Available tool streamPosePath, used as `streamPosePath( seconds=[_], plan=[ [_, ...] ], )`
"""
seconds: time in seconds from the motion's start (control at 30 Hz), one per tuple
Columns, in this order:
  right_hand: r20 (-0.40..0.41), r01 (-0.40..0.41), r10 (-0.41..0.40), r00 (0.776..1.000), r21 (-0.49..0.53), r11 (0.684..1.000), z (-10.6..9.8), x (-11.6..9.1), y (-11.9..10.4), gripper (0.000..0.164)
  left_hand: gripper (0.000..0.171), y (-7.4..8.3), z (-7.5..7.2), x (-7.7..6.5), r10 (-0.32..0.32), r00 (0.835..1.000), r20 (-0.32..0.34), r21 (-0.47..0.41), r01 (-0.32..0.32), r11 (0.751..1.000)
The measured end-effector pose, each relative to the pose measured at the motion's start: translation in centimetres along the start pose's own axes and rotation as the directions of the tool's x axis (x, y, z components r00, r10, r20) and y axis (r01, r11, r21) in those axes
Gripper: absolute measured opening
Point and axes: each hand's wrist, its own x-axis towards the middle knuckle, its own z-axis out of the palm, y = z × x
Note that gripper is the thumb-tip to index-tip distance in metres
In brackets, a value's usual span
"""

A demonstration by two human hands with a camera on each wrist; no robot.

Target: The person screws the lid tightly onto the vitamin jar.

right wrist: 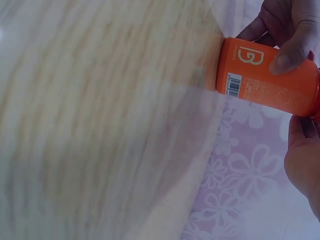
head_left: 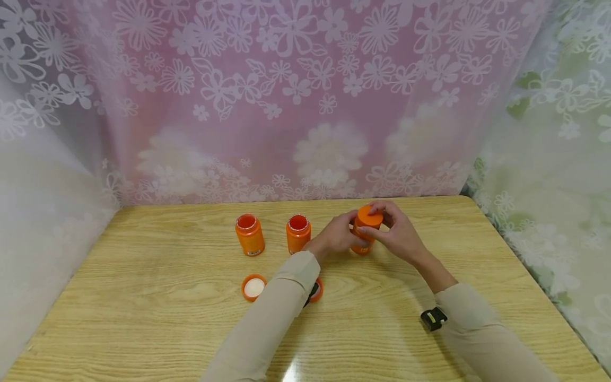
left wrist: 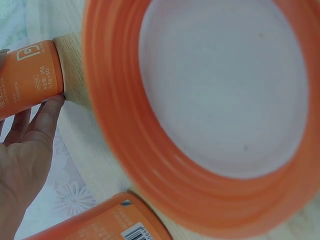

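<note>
At the back right of the table, an orange bottle (head_left: 364, 247) stands upright with an orange cap (head_left: 369, 216) over its mouth. My left hand (head_left: 340, 233) grips the bottle's body from the left, thumb on the near side. My right hand (head_left: 400, 233) holds the cap from the right, fingers over its far edge and thumb on its near side. In the right wrist view, the bottle (right wrist: 267, 75) shows a printed logo and barcode, with the left thumb pressed to its side. The left wrist view shows the left hand (left wrist: 30, 160) around the bottle (left wrist: 35, 75) near its base.
Two uncapped orange bottles, one at left (head_left: 250, 239) and one in the middle (head_left: 298, 237), stand left of my hands. Before them lie two upturned caps, one with a white liner (head_left: 254, 287), the other (head_left: 319, 291) partly hidden by my left sleeve. A floral curtain (head_left: 305, 106) hangs behind.
</note>
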Motion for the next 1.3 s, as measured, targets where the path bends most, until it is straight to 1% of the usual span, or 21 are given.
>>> streamPosePath(
  seconds=[0.13,0.2,0.27,0.3,0.33,0.4,0.43,0.5,0.6,0.7,0.8,0.87,0.97,1.07,1.2,1.3],
  plan=[
    [0.025,-0.020,0.022,0.999,-0.054,0.998,-0.6,0.2,-0.5,0.029,0.055,-0.2,0.0,0.1,-0.007,1.000,0.004,0.001,0.007,1.000],
    [0.044,-0.017,0.021,0.999,-0.095,0.995,-1.1,0.5,-0.7,0.027,0.055,-0.2,0.0,0.1,-0.014,1.000,0.006,-0.004,0.014,1.000],
    [0.070,0.016,-0.005,0.998,-0.156,0.988,-1.8,1.1,-0.7,0.025,0.055,-0.3,0.0,0.1,-0.019,1.000,0.008,-0.014,0.019,1.000],
    [0.094,0.045,-0.027,0.995,-0.197,0.979,-2.1,1.4,-0.7,0.026,0.056,-0.3,0.1,0.1,-0.022,1.000,0.008,-0.017,0.022,1.000],
    [0.121,0.074,-0.046,0.992,-0.240,0.968,-2.5,1.7,-0.8,0.027,0.056,-0.3,0.1,0.1,-0.023,1.000,0.008,-0.017,0.023,1.000],
    [0.194,0.137,-0.076,0.978,-0.326,0.935,-3.0,2.5,-1.1,0.030,0.055,-0.2,0.0,0.1,-0.024,1.000,0.007,-0.016,0.024,1.000],
    [0.236,0.163,-0.079,0.969,-0.364,0.917,-3.2,2.8,-1.3,0.033,0.054,-0.2,0.0,0.1,-0.024,1.000,0.006,-0.013,0.024,1.000],
    [0.325,0.196,-0.054,0.944,-0.422,0.885,-3.5,3.4,-2.0,0.037,0.054,-0.2,0.0,0.1,-0.023,1.000,0.005,-0.003,0.023,1.000],
    [0.440,0.222,0.022,0.898,-0.494,0.841,-3.7,4.0,-3.1,0.042,0.054,-0.2,-0.1,0.0,-0.024,1.000,0.004,0.007,0.024,1.000],
    [0.521,0.251,0.095,0.848,-0.553,0.794,-3.7,4.6,-3.7,0.047,0.055,-0.2,-0.1,0.1,-0.028,1.000,0.007,0.006,0.028,1.000],
    [0.574,0.275,0.147,0.806,-0.582,0.766,-3.6,5.2,-4.2,0.048,0.056,-0.3,0.0,0.1,-0.034,0.999,0.011,0.006,0.034,0.999],
    [0.593,0.274,0.177,0.785,-0.589,0.760,-3.6,5.4,-4.4,0.046,0.057,-0.3,0.0,0.2,-0.037,0.999,0.008,0.023,0.037,0.999],
    [0.605,0.258,0.207,0.769,-0.590,0.765,-3.6,5.7,-4.6,0.042,0.060,-0.4,0.1,0.2,-0.047,0.999,0.005,0.041,0.047,0.998],
    [0.608,0.243,0.215,0.765,-0.580,0.778,-3.7,5.8,-4.6,0.039,0.062,-0.3,0.1,0.2,-0.052,0.999,0.003,0.051,0.052,0.997],
    [0.620,0.250,0.189,0.761,-0.550,0.797,-3.8,6.0,-4.5,0.037,0.059,-0.3,0.1,0.2,-0.046,0.999,0.005,0.023,0.045,0.999],
    [0.621,0.254,0.180,0.763,-0.544,0.800,-3.8,6.0,-4.4,0.037,0.056,-0.4,0.2,0.3,-0.038,0.999,0.011,-0.005,0.038,0.999]
  ],
)
